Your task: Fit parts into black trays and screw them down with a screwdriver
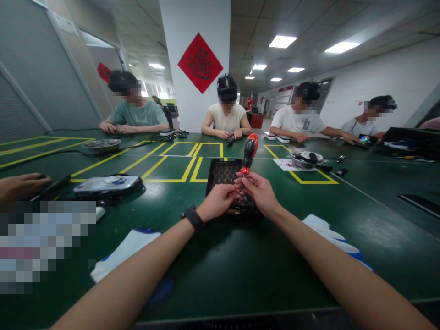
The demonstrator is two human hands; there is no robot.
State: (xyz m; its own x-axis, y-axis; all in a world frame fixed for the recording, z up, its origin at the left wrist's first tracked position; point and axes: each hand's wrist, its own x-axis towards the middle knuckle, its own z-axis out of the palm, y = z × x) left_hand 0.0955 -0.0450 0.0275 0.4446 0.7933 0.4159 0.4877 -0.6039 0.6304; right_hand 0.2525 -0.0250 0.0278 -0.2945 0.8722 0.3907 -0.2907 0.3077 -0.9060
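A screwdriver (pixel 250 153) with a red and black handle stands nearly upright, handle up. The fingers of my right hand (pixel 261 191) are closed round its thin shaft, just below the handle. My left hand (pixel 220 200), with a dark watch on its wrist, meets the right at the lower shaft. Its fingertips are pinched together, and whatever lies between them is hidden. Under both hands is an open black case (pixel 217 170) with a patterned, pocketed inside. My hands cover its middle and near part.
White and blue gloves lie at left (pixel 129 250) and right (pixel 332 236). A metal bowl (pixel 307 159) holding dark parts stands ahead right, another bowl (pixel 102 145) far left. A phone-like device (pixel 108 184) lies left, near another person's hand (pixel 22 185). Several people sit opposite.
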